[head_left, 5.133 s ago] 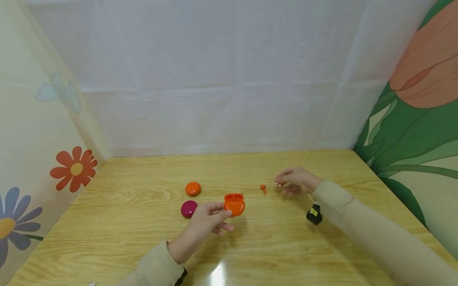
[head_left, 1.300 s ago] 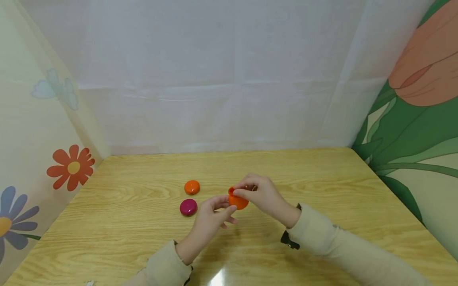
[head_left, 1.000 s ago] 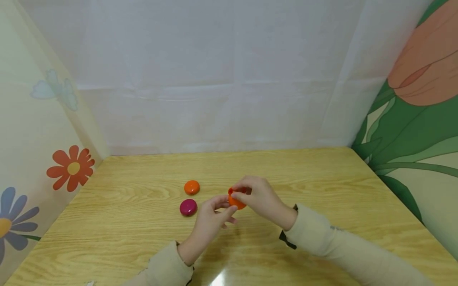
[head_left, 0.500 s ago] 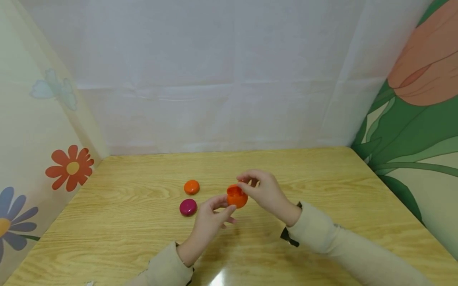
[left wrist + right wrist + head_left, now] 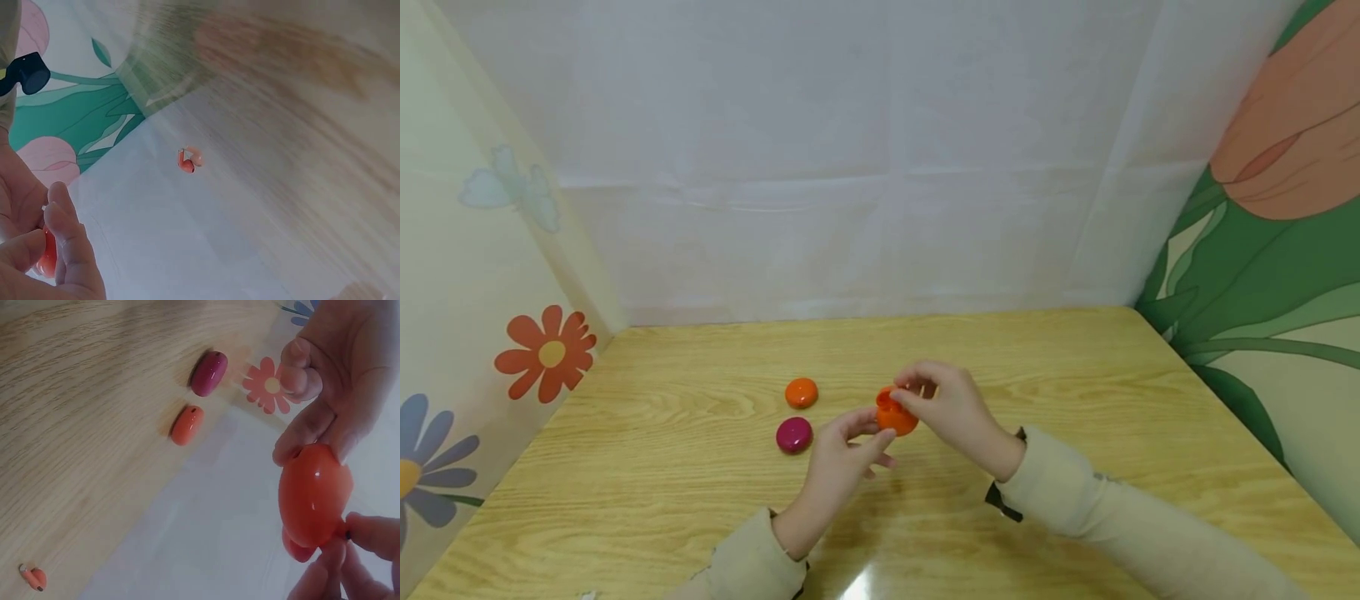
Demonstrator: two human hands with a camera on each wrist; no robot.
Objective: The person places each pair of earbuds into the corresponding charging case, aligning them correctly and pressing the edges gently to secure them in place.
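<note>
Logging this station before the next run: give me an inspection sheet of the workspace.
Surface: glossy light wooden table.
Job's things: open orange plastic earbud case, off the table between both hands; one small orange earbud lies loose on the table.
Clutter: closed round orange case and closed round magenta case, side by side.
Hands: left hand pinches the case; right hand fingers at its top.
Cables: nothing seen.
Surroundings: white cloth backdrop, flower-print side panels.

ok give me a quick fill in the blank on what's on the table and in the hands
Both hands hold an open case coloured ____.
Beside the closed orange case lies a closed ____ case.
A lone ____ lies on the table, apart from the hands.
The left hand grips the open case from the ____ side.

Missing: orange; magenta; earbud; left
</note>
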